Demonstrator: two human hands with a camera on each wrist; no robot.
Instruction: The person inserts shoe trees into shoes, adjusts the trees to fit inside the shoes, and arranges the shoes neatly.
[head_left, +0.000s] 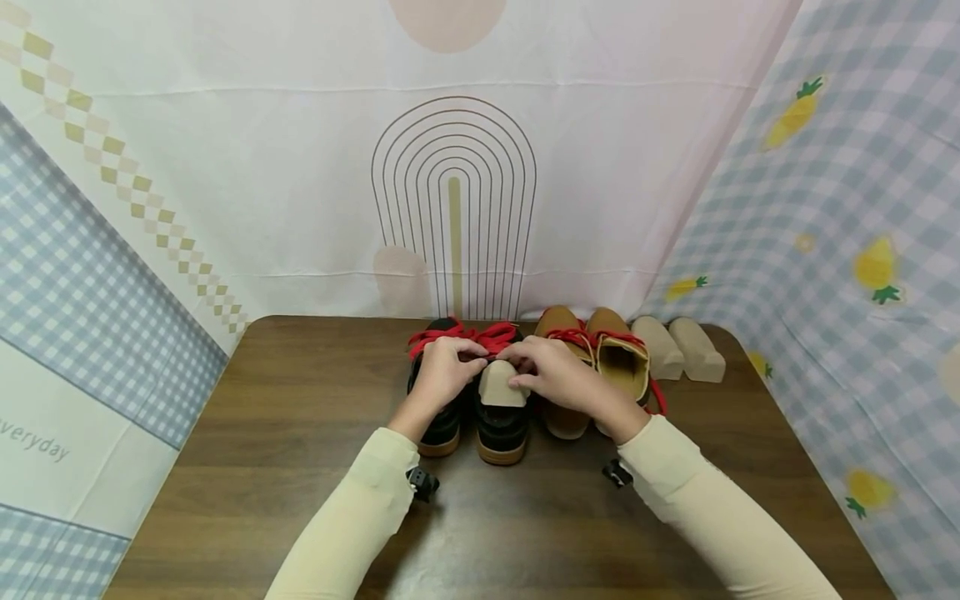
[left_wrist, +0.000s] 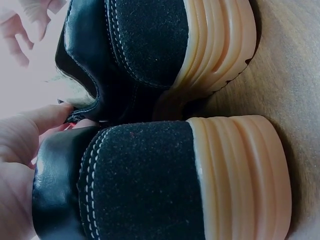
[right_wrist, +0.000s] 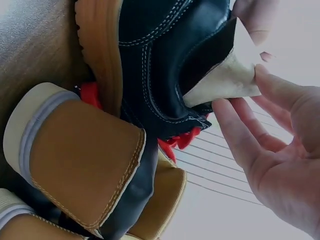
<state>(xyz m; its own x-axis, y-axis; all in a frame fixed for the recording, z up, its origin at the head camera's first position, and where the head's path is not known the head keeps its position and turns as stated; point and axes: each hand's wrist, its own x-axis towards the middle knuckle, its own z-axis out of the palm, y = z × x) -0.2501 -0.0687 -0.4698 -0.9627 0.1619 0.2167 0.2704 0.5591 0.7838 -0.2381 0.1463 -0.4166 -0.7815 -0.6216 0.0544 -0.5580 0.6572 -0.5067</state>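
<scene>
Pinching a beige shoe insert (head_left: pixel 499 387) between the right hand's (head_left: pixel 557 372) thumb and fingers — set partly into the opening of a black shoe (head_left: pixel 502 433) on the worktop (head_left: pixel 322 500). Pinching that shoe's front edge with the left hand (head_left: pixel 442 371), near red laces (head_left: pixel 497 333) — with the matching shoe (head_left: pixel 441 421) just beside, brown shoes (head_left: pixel 557 321) opposite, then two more inserts (head_left: pixel 696 354).

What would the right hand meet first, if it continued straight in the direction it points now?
Most likely the beige insert in the black shoe; the right hand appears to be touching it, though exact depth is unclear.
</scene>
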